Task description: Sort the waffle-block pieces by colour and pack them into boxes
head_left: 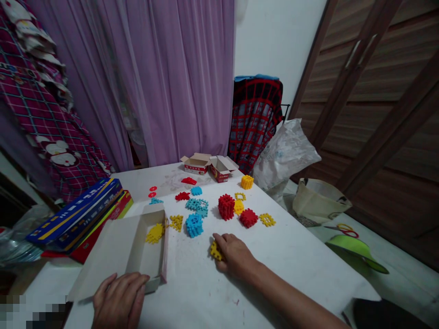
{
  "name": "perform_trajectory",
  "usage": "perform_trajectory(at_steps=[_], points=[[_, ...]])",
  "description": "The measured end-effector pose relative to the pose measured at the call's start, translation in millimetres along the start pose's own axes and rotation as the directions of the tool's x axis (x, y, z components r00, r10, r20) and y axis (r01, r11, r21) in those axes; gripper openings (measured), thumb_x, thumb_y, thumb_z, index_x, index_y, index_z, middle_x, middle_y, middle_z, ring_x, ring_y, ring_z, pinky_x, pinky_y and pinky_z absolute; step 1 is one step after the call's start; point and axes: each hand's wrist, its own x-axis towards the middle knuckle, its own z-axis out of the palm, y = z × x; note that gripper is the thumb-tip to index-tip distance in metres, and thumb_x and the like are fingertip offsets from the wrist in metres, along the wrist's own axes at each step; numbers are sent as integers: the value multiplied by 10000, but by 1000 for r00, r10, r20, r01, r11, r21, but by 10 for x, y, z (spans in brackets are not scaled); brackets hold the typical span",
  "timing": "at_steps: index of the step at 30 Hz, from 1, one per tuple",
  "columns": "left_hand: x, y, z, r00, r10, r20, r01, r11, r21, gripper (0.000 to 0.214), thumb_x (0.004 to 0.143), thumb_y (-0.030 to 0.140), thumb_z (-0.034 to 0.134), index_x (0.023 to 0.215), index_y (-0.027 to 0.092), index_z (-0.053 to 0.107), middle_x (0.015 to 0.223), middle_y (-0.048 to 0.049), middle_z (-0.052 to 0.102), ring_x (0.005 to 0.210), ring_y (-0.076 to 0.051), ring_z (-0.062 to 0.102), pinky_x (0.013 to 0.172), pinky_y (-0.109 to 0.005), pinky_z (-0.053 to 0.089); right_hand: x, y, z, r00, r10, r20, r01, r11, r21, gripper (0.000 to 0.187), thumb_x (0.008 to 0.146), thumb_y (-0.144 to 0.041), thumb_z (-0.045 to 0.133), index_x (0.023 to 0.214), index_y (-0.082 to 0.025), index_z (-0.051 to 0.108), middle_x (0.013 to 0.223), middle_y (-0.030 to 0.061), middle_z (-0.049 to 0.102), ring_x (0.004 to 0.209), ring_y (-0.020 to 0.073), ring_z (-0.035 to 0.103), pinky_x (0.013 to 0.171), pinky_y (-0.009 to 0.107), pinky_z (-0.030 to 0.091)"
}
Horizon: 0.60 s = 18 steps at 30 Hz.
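My right hand (236, 257) is closed around yellow toothed plastic building pieces (216, 251) at the table's middle. On the near wall of an open white cardboard box (144, 265) lies my left hand (120, 299), its fingers bent over the edge. A yellow toothed piece (155, 233) lies inside the box. Just right of the box are a yellow triangular piece (176, 223) and a stack of blue pieces (194, 225). Farther off stand a red stack (226, 207), another red pile (248, 218) and flat yellow pieces (267, 220).
Two small open cartons (196, 165) sit at the table's far end, near a yellow stack (247, 182). Flat blue pieces (196, 205) lie mid-table. Blue boxes (78, 214) are piled on the left. Right of the table are a white plastic bag (286, 151) and a cloth bag (318, 201).
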Motion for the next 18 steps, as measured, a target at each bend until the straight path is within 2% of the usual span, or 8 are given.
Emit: perform_trajectory(at_steps=[3,5,7,8,9,11,13,18], points=[[-13,-16,-22,1000,23,16,-23,1000,20,158,853,216,528,980,233,621,836,-18,731,773,-186,661,941,-395,342,-60,-23,-68,1000,-8,19,8,1000,0,896,625,-331,725,1445,-147,415,1259,190,598,1093,325,575,883,402,461],[-29,-20,-34,999,4,46,-5,1000,22,172,858,233,518,997,238,618,852,-24,736,789,-192,662,937,-403,340,-146,133,-223,1000,-14,12,13,998,63,847,623,-380,754,1399,-178,480,1262,167,614,1096,311,586,877,386,464],[-44,-18,-38,997,-31,75,30,999,18,188,860,254,506,1010,244,620,874,-26,738,807,-203,666,942,-413,340,-246,419,-388,997,55,-61,-47,990,129,439,759,-362,649,1181,-241,650,1127,90,694,998,247,638,825,339,472],[-47,-16,-38,996,-42,79,41,999,14,194,859,265,505,1012,248,623,881,-24,738,809,-207,668,943,-415,343,-289,596,-454,985,150,-80,-140,983,120,243,839,-330,547,1011,-263,706,973,54,729,880,216,663,754,317,473],[-45,-14,-38,995,-56,82,55,998,11,198,858,276,506,1014,252,626,890,-23,737,812,-210,670,944,-416,347,-324,784,-500,954,276,-112,-269,960,73,248,878,-310,477,926,-263,716,895,50,732,824,212,668,713,317,469],[-22,-8,-45,994,-69,82,68,998,8,203,857,294,512,1016,258,632,899,-19,736,808,-214,674,940,-414,358,-359,1139,-523,819,516,-250,-536,844,-14,277,884,-352,488,1030,-237,694,997,92,719,899,245,665,704,332,474],[29,9,-71,994,-79,82,78,997,12,209,863,300,510,1024,256,636,913,-25,733,808,-218,675,942,-420,363,-356,1404,-465,739,599,-309,-644,763,-60,384,841,-455,557,1066,-170,685,1050,166,686,959,299,648,701,361,485],[202,229,-218,993,-95,65,95,995,6,230,874,272,512,1064,256,641,968,-45,722,894,-236,661,1002,-458,341,-344,1642,-230,748,529,-400,-606,790,-89,347,833,-449,546,933,-159,707,983,185,670,926,308,630,730,394,492]])
